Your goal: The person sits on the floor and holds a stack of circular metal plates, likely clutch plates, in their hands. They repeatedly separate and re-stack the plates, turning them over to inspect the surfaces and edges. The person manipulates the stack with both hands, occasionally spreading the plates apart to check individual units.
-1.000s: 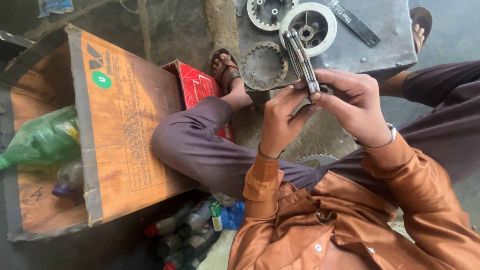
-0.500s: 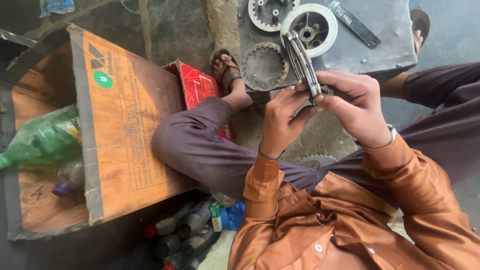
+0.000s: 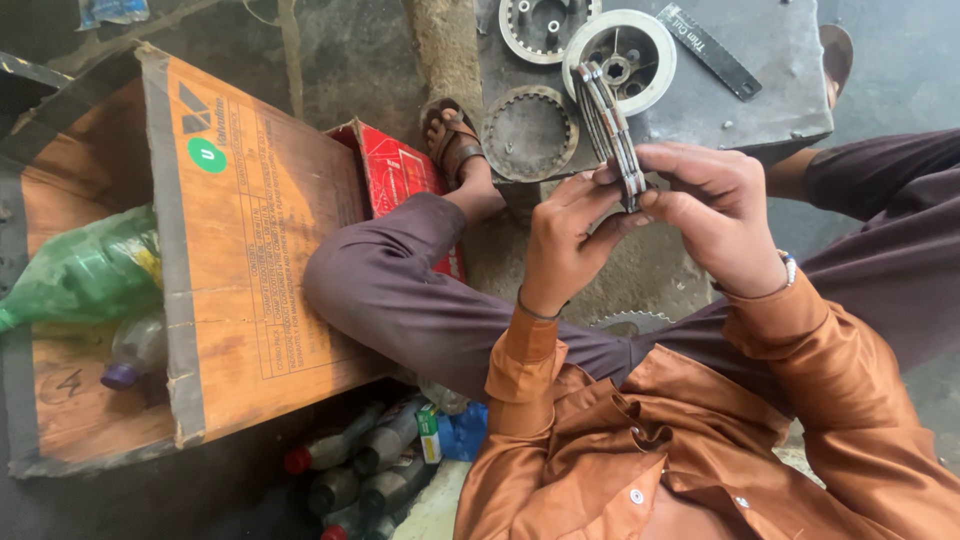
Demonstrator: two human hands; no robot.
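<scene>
I hold a stack of thin round metal plates (image 3: 606, 125) on edge between both hands, above a grey metal block (image 3: 770, 70). My left hand (image 3: 565, 245) pinches the stack's near end from the left, thumb pressed on the rim. My right hand (image 3: 715, 215) grips it from the right with fingers curled over the top. On the block behind the stack lie a white round hub (image 3: 640, 45), a toothed metal ring (image 3: 528, 132) and a second round part (image 3: 535, 25).
A flat black strip (image 3: 708, 50) lies on the block. An open cardboard box (image 3: 240, 250) at left holds a green plastic bottle (image 3: 80, 275). A red box (image 3: 400, 175) leans behind my knee. Several bottles (image 3: 365, 465) lie on the floor below.
The stack of plates and both hands have barely shifted; my fingers have adjusted slightly on the stack's near end.
</scene>
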